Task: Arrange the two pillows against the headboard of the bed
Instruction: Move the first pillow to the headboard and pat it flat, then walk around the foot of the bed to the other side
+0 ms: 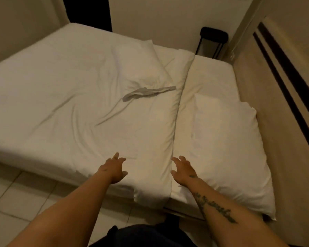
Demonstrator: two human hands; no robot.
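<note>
Pillows come first: one plump white fabric pillow (227, 150) lies flat along the right side of the bed, just beside the beige padded headboard (268, 122), and the second white pillow (143, 65) lies askew farther off, near the middle of the bed, partly over the folded edge of the thick white duvet (100, 111). A crumpled grey strip of cloth (146, 92) rests on the duvet just below that far pillow.

Both bare hands reach out over the near edge of the white-sheeted bed (34, 82). The left hand (113, 169) hovers with its fingers (116, 156) spread and released, grasping nothing; the right hand (183, 171) is likewise open-fingered, at the seam between the duvet's edge and the near pillow — whether it touches the fabric I cannot tell.

Risks, as I judge them: the far pillow sits well apart from the hands, so a long lean and a one-corner pull could drag the duvet along and rumple it further, or catch the grey cloth. The near pillow overhangs the bed's corner — a careless shove could tip it onto the pale tiled floor (16, 198). Soft filling may also slump rather than stand against the headboard.
</note>
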